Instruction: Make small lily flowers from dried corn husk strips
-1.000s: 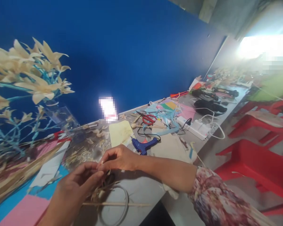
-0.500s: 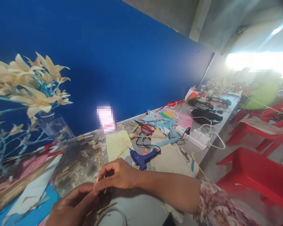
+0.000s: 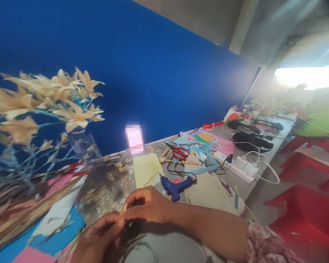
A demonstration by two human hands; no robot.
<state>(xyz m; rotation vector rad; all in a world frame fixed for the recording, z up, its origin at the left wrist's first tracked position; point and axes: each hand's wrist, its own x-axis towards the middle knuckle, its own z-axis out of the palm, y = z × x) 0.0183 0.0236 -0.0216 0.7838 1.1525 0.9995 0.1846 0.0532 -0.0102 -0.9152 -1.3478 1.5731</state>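
Observation:
My right hand [image 3: 149,205] and my left hand [image 3: 100,239] meet at the fingertips, low in the head view. Both are closed in a pinch on a small pale piece [image 3: 125,208], mostly covered by the fingers; its exact kind I cannot make out. Just beyond my right hand lies a blue glue gun [image 3: 175,187] with a black cord. Dry pale scraps [image 3: 105,195] litter the table behind my left hand. Under my hands is a rounded grey surface [image 3: 170,248] with a thin ring-shaped strand on it.
Pale artificial flowers [image 3: 74,115] on blue stems stand at left, beside a clear container [image 3: 86,148]. Red-handled scissors [image 3: 180,153], a yellow sheet [image 3: 146,166], blue ribbons and a white power strip [image 3: 244,168] lie on the table. Red chairs [image 3: 304,215] and a person in green [image 3: 318,117] are right.
The whole view has shifted, so the table, flowers and hands appear farther right. Both hands keep their pinch, with only slight finger movement.

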